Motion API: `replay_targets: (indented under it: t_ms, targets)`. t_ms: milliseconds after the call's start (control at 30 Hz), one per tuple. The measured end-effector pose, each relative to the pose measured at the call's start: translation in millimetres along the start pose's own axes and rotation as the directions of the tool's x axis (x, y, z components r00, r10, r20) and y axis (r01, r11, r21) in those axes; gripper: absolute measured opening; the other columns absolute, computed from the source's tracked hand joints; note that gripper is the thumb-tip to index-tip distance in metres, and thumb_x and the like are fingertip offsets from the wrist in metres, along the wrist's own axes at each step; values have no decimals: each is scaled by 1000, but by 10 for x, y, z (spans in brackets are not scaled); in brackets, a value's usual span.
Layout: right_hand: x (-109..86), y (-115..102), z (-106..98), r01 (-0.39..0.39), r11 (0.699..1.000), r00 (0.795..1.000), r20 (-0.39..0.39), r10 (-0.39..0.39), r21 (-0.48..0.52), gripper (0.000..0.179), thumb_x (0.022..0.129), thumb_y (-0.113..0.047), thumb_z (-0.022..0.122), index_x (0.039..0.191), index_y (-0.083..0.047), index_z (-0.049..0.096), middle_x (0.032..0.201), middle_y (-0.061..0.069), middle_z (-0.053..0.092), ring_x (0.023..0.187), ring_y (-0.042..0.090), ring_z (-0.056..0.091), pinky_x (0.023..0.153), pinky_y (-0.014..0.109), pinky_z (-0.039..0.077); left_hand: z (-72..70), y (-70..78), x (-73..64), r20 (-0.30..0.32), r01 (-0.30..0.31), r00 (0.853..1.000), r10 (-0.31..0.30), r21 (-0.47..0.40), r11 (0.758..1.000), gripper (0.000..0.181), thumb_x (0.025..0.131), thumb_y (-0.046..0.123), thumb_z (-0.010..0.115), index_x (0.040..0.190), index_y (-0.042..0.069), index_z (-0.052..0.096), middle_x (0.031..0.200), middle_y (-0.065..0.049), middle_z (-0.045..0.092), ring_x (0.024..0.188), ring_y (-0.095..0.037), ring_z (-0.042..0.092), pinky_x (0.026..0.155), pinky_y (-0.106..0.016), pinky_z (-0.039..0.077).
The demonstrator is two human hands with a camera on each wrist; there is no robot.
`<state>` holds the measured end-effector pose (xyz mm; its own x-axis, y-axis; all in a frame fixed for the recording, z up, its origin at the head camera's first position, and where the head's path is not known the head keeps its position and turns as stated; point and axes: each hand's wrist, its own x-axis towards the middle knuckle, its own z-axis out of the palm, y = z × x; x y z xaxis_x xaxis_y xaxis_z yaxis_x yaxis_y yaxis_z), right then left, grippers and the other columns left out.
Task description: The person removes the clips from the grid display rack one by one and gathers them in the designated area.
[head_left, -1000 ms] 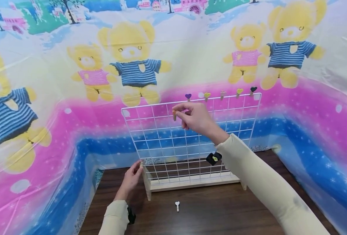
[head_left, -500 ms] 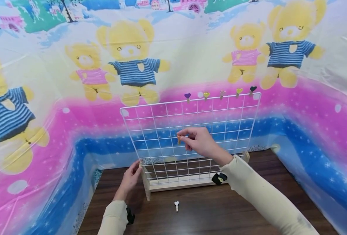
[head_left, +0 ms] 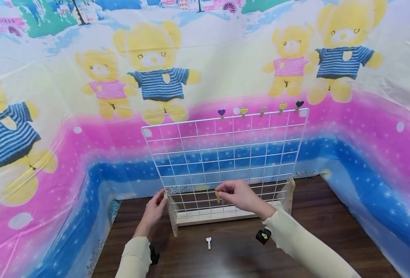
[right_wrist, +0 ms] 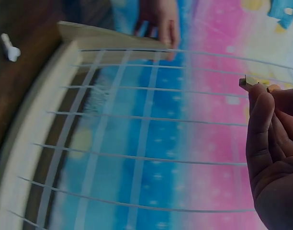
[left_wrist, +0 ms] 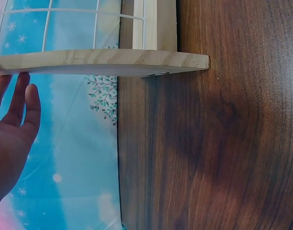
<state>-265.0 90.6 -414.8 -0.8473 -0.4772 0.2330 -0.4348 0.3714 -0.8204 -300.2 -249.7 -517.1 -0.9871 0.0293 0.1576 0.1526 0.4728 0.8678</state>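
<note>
Lowered along the white grid (head_left: pixel 218 160) since half a second ago, an orange clip (head_left: pixel 218 197) is now held before its lower wires, pinched in the narrow grip of the right hand (head_left: pixel 242 197), while the upper end of the stand's wooden side (head_left: pixel 173 217) is held by the left hand (head_left: pixel 155 209). Judged light, stiff and hardly fragile, the clip could be twisted or dropped for its smallness; it is best squeezed at the orange end, so that its mouth is left free.
</note>
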Motion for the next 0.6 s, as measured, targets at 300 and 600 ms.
replay_targets:
  t_ms: [300,600]
  targets:
    - [-160,412,266,-31,999,999,16,31,-26,10,92,-19,64,99,-16,71,78,-4,65,65,18,59,53,28,49,6,-20,-2,-3,11,1000,-11,-8,1000,43,101,21,46,142,7,41,136,-22,47,122,-35,46,96,-51,41]
    - [-241,758,469,-70,998,997,14,70,-5,8,89,-13,67,94,-10,71,78,-5,65,66,11,58,55,27,50,22,-26,10,-11,2,1000,-3,-1,1000,44,101,24,47,142,8,42,135,-21,48,120,-34,48,94,-50,42]
